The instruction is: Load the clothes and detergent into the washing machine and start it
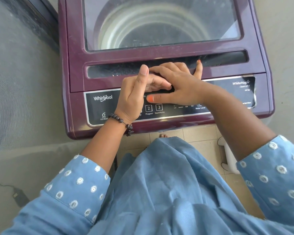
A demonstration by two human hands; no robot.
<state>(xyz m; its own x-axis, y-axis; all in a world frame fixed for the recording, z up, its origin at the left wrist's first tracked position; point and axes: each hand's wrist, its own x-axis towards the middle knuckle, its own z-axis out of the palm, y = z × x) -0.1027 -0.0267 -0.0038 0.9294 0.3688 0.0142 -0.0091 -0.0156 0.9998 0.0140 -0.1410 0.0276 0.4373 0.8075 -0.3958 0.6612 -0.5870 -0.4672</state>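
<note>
A maroon top-load washing machine [75, 48] stands in front of me with its lid [109, 56] down. Through the lid's glass window [159, 22] I see the steel drum. My left hand [134, 95] is at the lid's front edge, fingers curled against the seam above the control panel [102, 106], thumb pointing up. My right hand [178, 85] lies over the left fingers. Its fingers are spread into the dark handle recess [109, 70] and its thumb rests just above the Program and Start/Pause buttons [159, 107]. No clothes or detergent are in view.
My blue dress [168, 184] and a bare foot [163, 136] are right below the machine on a tiled floor [199, 138]. A white plastic object [229, 155] stands at the right. A cable with an adapter [17, 195] lies lower left. A dark frame [37, 22] stands left of the machine.
</note>
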